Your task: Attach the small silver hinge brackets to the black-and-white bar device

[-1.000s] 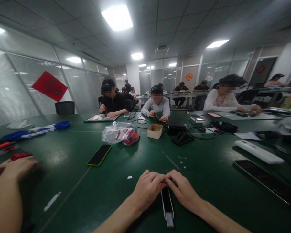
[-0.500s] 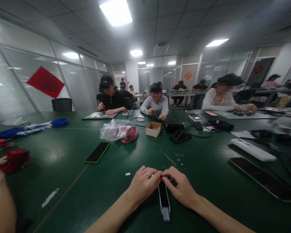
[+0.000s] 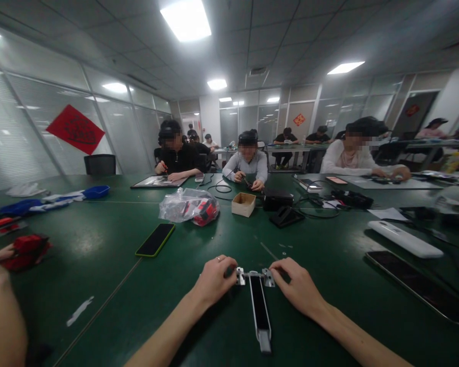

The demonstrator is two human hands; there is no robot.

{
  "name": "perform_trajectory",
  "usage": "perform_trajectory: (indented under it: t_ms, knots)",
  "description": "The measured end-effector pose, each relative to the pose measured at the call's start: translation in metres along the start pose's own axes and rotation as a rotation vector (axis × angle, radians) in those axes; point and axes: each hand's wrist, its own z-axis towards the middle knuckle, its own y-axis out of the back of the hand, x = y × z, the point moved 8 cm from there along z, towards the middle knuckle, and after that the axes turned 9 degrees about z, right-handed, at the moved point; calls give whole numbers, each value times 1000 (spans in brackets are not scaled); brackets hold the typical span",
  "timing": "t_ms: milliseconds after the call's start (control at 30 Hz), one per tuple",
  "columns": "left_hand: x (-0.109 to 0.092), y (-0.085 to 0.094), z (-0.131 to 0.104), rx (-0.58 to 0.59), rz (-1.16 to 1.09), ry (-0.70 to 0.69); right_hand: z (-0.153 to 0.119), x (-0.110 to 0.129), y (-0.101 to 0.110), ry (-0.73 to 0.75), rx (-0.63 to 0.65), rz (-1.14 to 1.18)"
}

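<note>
A long narrow strip (image 3: 259, 305), black with a pale rim and a grey block at its near end, lies on the green table, pointing towards me. Across its far end sits a metal fitting with a small plate on each side. My left hand (image 3: 217, 281) is closed, its thumb and fingertips pinching the left metal plate (image 3: 240, 277). On the other side, the thumb and fingers of my right hand (image 3: 296, 283) close on the outer edge of the right metal plate (image 3: 269, 278). The exact kind of strip is unclear.
Ahead lie a green-edged phone (image 3: 155, 239), a plastic bag with red parts (image 3: 189, 206), an open cardboard box (image 3: 243, 204) and a black stand (image 3: 286, 216). A large phone (image 3: 421, 285) and white case (image 3: 404, 239) lie right. A co-worker's arm (image 3: 3, 311) is at left.
My hands have moved apart from the strip's far end, the left one leftward and the right one slightly rightward. The metal plates on both sides now show between them.
</note>
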Motion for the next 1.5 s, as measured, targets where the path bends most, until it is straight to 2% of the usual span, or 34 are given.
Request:
perform_trajectory:
  t_ms: [167, 333, 833, 1067, 1367, 1500]
  knots:
    - [-7, -4, 0, 62, -76, -15, 0, 1, -2, -14, 2, -59]
    - [-5, -10, 0, 94, -94, -27, 0, -2, -4, -37, 23, -96]
    - [0, -20, 0, 73, -131, -21, -1, 7, -10, 30, 102, -96]
    - [4, -20, 1, 27, -162, 35, -1, 8, -9, 56, 105, -95]
    - [1, -20, 1, 62, -167, 7, -1, 7, -13, 92, 123, -113]
    - [1, -20, 1, 68, -155, 23, 2, 9, -5, 128, 92, -138]
